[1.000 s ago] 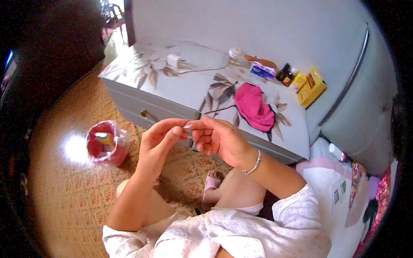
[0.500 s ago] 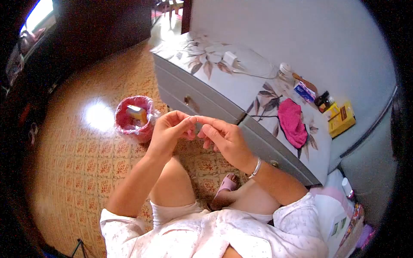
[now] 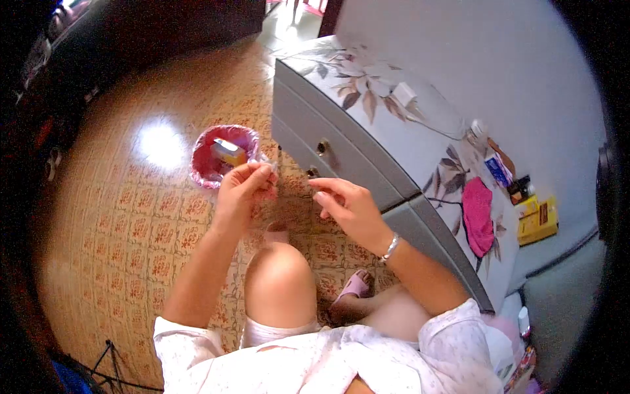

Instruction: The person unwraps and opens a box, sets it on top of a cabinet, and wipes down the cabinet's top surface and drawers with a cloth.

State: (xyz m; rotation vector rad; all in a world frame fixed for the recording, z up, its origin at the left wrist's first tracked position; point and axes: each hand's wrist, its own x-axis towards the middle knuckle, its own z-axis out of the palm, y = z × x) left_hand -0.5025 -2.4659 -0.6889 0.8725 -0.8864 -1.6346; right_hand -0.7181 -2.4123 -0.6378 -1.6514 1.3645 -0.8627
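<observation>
My left hand (image 3: 246,188) is raised at the centre left, its thumb and fingers pressed together; whatever is between them is too small to make out. It overlaps the near edge of the bin with a pink liner (image 3: 201,157). Apart from it, my right hand (image 3: 348,207) hovers before the grey drawers, index finger stretched out and thumb separate, with nothing visible in it. A silvery bracelet (image 3: 392,248) circles the right wrist. Inside the bin lies a yellow and white packet (image 3: 230,151).
The grey drawer cabinet (image 3: 367,148) stands at the right. On its floral top are a pink cloth (image 3: 478,217), a white charger (image 3: 404,94), a blue box (image 3: 497,170) and yellow boxes (image 3: 539,222). A black stand (image 3: 111,364) is at the lower left.
My hands have come apart after touching at the fingertips. The view has turned left, so the cabinet and its items sit further right; the bin appears nearer my left hand.
</observation>
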